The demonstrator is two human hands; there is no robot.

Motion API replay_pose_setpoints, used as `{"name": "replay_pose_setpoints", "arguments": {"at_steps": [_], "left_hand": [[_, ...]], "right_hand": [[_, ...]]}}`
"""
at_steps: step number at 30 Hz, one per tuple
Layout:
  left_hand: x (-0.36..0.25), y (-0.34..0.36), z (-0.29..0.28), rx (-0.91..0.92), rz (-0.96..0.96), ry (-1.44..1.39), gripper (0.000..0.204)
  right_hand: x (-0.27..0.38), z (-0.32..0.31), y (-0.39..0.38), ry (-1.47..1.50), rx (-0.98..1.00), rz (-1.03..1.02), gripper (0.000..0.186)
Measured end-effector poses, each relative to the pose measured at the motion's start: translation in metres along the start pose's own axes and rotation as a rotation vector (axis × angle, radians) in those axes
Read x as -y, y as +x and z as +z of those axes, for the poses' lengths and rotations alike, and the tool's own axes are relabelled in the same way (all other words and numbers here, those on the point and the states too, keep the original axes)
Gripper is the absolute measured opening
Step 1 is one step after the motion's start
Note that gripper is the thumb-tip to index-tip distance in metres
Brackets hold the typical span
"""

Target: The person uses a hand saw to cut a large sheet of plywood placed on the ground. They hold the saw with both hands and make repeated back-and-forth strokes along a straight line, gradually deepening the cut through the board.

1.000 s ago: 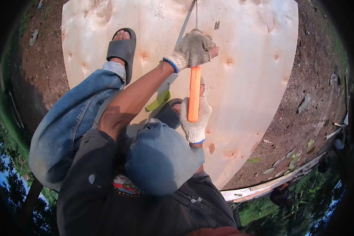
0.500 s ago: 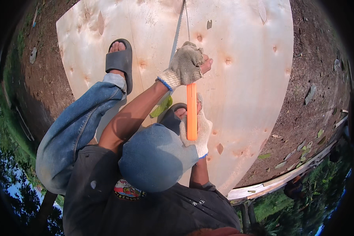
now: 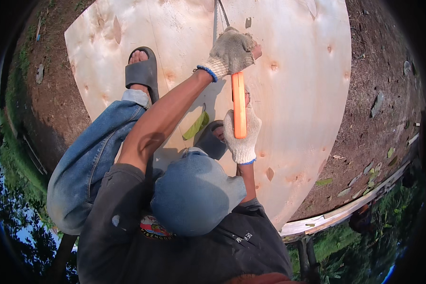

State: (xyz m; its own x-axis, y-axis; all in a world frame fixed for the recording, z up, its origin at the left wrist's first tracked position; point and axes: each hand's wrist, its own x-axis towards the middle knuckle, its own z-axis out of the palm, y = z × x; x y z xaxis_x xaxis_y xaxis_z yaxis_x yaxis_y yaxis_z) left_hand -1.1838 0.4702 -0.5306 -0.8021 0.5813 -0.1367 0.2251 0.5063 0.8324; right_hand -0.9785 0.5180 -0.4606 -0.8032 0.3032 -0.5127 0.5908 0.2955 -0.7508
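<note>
A handsaw with an orange handle (image 3: 239,106) extends forward over a pale plywood sheet (image 3: 298,109). Its narrow metal blade (image 3: 218,23) shows beyond my left hand. In a worn, fingertip-less knit glove, my left hand (image 3: 231,51) is closed at the front of the handle, where the blade starts; its fingers are partly hidden. My right hand (image 3: 247,139), also gloved, wraps around the near part of the handle. A thin dark line runs along the sheet to the left of the blade. Whether the teeth are inside the wood, I cannot tell.
My sandaled left foot (image 3: 142,71) stands on the sheet, and the other sandal (image 3: 213,141) is partly hidden behind my knee. A green leaf (image 3: 196,125) lies between them. Brown soil (image 3: 369,61) borders the sheet, with pale boards (image 3: 326,221) at the right.
Both hands and the saw have moved forward, away from my body, along the sheet. Less of the blade shows ahead of my left hand, and the handle leans slightly differently.
</note>
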Motion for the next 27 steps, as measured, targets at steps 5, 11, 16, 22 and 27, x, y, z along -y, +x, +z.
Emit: {"name": "replay_pose_setpoints", "arguments": {"at_steps": [5, 11, 16, 22, 27], "left_hand": [[-0.020, -0.062, 0.002, 0.029, 0.202, 0.076, 0.043], [0.019, -0.022, 0.004, -0.054, 0.066, -0.007, 0.044], [-0.015, -0.058, 0.015, 0.010, 0.215, 0.051, 0.045], [-0.002, -0.012, -0.001, -0.053, 0.036, -0.069, 0.047], [-0.006, -0.044, 0.010, -0.061, 0.222, -0.015, 0.045]], "right_hand": [[-0.011, -0.001, -0.045, -0.143, -0.167, -0.270, 0.073], [-0.007, 0.005, -0.005, -0.103, -0.035, -0.197, 0.076], [-0.007, -0.005, -0.048, -0.209, -0.196, -0.272, 0.065], [-0.002, 0.002, -0.003, -0.006, -0.095, -0.200, 0.064], [-0.016, 0.005, -0.027, -0.054, -0.165, -0.261, 0.061]]}}
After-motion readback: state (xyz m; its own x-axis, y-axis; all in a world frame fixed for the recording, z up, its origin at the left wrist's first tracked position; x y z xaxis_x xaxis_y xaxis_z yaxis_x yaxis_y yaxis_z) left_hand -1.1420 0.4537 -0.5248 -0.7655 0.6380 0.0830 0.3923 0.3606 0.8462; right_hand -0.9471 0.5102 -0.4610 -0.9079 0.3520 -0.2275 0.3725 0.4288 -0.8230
